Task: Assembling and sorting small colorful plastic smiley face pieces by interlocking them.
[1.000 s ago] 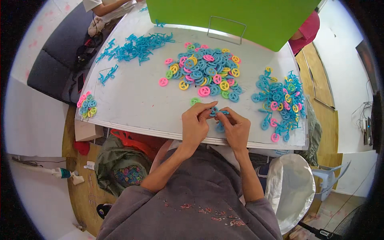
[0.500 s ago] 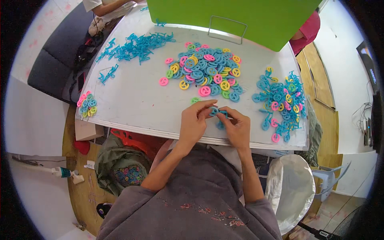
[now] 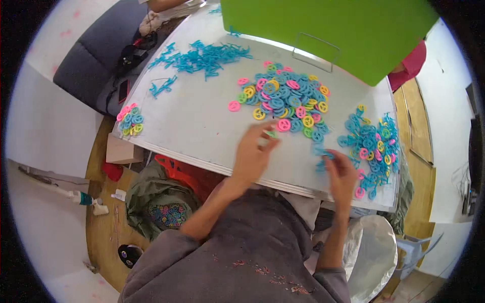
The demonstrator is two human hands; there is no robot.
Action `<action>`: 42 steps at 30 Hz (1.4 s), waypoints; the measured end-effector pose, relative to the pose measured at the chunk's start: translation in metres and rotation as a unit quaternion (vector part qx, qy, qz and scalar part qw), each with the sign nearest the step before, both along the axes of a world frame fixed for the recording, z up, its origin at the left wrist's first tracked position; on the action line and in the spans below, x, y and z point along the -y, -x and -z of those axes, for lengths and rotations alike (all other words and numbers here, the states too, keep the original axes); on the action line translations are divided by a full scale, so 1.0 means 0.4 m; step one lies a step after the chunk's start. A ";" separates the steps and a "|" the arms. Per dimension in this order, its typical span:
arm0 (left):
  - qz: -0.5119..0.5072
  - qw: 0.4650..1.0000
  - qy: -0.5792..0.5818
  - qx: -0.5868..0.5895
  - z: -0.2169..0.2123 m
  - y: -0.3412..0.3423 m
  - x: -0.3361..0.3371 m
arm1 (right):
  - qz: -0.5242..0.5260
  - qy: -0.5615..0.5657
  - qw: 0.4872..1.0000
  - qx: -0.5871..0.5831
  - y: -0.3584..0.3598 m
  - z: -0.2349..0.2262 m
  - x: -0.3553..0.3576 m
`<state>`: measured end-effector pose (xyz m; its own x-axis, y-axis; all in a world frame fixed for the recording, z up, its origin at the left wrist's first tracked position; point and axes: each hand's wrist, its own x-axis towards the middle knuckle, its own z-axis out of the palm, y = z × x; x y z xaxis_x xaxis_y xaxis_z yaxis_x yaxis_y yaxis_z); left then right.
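Note:
My left hand (image 3: pixel 253 154) is at the near middle of the table, thumb and fingers closed around a small green spoked plastic wheel (image 3: pixel 271 134). The fingers partly cover that wheel. To its right, my right hand (image 3: pixel 341 174) pinches a blue plastic piece (image 3: pixel 323 155), smeared by motion, so its exact form is unclear. Just beyond both hands lies a large heap of spoked wheels (image 3: pixel 290 91) in blue, pink, yellow and green. Right of my right hand is a pile of blue parts fitted with coloured wheels (image 3: pixel 371 144).
Blue stick-like parts (image 3: pixel 207 58) are heaped at the far left of the white table (image 3: pixel 202 116). A small wheel cluster (image 3: pixel 131 120) sits at the left edge. A green panel (image 3: pixel 323 30) with a wire stand borders the far side. Below are an open green sack (image 3: pixel 144 202) and a silvery bag (image 3: pixel 374 252).
My hands, together before, have parted. The right moved rightward with the blue piece; the left reached the green wheel. The whole view has shifted and tilted somewhat.

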<state>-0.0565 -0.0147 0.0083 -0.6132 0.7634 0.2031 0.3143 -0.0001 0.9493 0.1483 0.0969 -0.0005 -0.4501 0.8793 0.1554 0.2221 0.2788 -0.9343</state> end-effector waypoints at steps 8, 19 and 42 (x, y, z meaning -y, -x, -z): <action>-0.331 0.786 0.213 -0.477 0.038 0.627 0.089 | 0.182 -0.109 0.973 0.092 -0.184 -0.043 -0.168; -0.261 0.824 0.045 -0.502 -0.045 0.541 0.121 | 0.256 -0.371 0.872 0.193 -0.142 -0.082 -0.103; 0.241 0.963 0.057 -0.111 -0.077 -0.001 -0.026 | -0.201 0.245 0.948 -0.024 0.034 -0.037 0.050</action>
<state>-0.0559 -0.0041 0.0391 -0.1338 0.9733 0.1865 0.4995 -0.0963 0.8609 0.1347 0.0767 0.0143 -0.7665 0.6107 -0.1988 0.1438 -0.1385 -0.9799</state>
